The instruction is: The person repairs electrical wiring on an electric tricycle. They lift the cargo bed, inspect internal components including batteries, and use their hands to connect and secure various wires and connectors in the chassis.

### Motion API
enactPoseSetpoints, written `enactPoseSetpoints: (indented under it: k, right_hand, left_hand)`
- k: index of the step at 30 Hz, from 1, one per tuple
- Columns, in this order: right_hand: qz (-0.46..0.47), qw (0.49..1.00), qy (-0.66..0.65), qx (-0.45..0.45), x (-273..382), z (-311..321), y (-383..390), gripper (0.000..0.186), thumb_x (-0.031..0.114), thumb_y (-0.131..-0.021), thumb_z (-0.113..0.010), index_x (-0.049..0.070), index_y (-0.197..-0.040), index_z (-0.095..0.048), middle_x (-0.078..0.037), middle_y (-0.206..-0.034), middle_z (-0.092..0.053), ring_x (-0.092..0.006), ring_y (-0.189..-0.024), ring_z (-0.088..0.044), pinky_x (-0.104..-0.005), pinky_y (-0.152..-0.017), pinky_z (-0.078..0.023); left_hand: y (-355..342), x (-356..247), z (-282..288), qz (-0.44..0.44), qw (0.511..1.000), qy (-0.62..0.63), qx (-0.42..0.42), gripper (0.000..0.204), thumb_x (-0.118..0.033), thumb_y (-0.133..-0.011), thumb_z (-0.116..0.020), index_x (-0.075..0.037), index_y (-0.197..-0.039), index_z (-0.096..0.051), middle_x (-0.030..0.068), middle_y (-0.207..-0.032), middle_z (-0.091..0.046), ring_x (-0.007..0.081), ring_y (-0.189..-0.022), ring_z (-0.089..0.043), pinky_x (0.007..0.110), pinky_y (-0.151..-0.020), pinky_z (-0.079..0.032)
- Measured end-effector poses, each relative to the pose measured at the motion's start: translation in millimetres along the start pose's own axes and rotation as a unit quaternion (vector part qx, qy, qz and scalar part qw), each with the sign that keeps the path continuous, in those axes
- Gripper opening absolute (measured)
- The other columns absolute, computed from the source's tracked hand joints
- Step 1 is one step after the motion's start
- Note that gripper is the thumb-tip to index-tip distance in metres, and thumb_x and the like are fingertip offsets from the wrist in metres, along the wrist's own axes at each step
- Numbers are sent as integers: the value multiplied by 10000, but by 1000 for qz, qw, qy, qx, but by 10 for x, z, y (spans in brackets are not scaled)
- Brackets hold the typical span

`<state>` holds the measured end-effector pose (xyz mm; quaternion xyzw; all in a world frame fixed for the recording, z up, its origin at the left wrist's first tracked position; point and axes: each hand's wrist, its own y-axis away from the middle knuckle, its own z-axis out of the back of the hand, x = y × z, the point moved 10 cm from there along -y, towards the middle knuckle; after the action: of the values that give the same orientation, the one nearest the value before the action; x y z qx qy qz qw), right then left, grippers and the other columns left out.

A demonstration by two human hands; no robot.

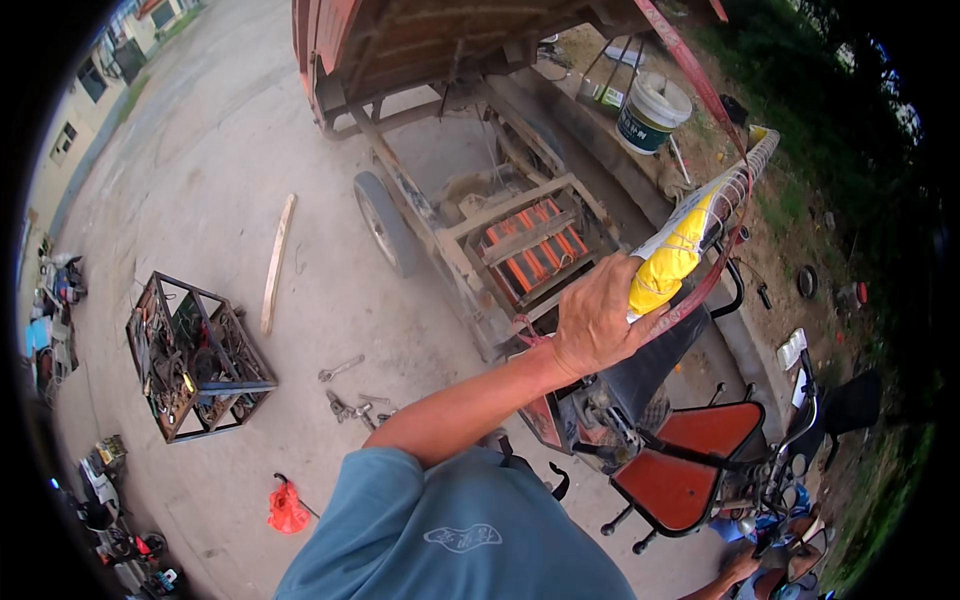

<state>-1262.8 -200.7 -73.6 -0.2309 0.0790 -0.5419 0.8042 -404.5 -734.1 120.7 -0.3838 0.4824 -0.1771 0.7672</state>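
My left hand [598, 318] reaches forward from the bottom, closed round a long bar wrapped in yellow and white material [668, 262], bound with cord. A red strap [688, 58] runs down beside it from the raised cargo bed [430, 40] of a three-wheeler. Under that bed are the bare frame and orange-and-black battery blocks [530, 250]. A black seat [655, 365] and red floor panels [668, 480] lie below the bar. At the lower right my right hand [738, 568] is near the handlebar area; what it holds is unclear.
A metal crate of tools [200, 355], a wooden plank [278, 263], loose wrenches [350, 408] and a red plastic bag [287, 508] lie on the concrete at left. Parked two-wheelers [110, 510] line the left edge. A white bucket [650, 115] stands on dirt beyond a kerb at right, near greenery.
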Motion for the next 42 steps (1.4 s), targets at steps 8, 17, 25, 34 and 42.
enactPoseSetpoints:
  k: [8, 17, 25, 34, 42]
  right_hand:
    - [-38, 999, -9, 1, -74, 355, -122, 489, 557, -1003, -503, 180, -1192, -751, -95, -1023, -765, -257, -937, -723, -398, -854, -527]
    - [-89, 981, -160, 66, 495, 494, 320, 652, 293, -920, -696, -39, -1461, -547, -143, -1014, -758, -270, -799, -696, -352, -692, -531]
    - [-293, 646, -683, 173, 783, 282, 901, 258, 382, -1004, -711, 168, -906, -606, 76, -674, -460, -54, -471, -324, -240, -398, -224]
    - [-382, 550, -736, -99, 1789, 515, 1547, 577, 641, -966, -639, 94, -1138, -580, -23, -792, -542, -129, -612, -502, -247, -512, -372]
    - [-207, 915, -335, -86, 2398, 248, 1277, 474, 374, -962, -697, -42, -1186, -653, -215, -959, -744, -358, -834, -731, -459, -745, -553]
  left_hand:
    - [-3, 48, -39, 10, 999, 43, -2, 593, -223, -805, -836, 17, -1257, -537, 196, -1052, -668, 403, -862, -697, 452, -714, -551]
    - [17, 35, -20, -20, 998, 56, 6, 581, -235, -818, -830, 8, -1237, -510, 186, -994, -619, 392, -812, -657, 460, -670, -511]
    - [-93, 70, -57, -38, 995, 94, 20, 564, -313, -894, -784, 0, -1250, -480, 194, -969, -596, 399, -791, -642, 468, -636, -503]
    - [202, 477, -69, 93, 994, 37, 32, 705, -292, -1002, -718, 121, -1431, -340, 252, -1337, -495, 339, -1230, -557, 438, -1044, -460]
    - [109, 466, 55, 66, 998, 17, -7, 792, -333, -995, -735, 110, -1506, -322, 276, -1475, -469, 355, -1331, -523, 458, -1114, -426]
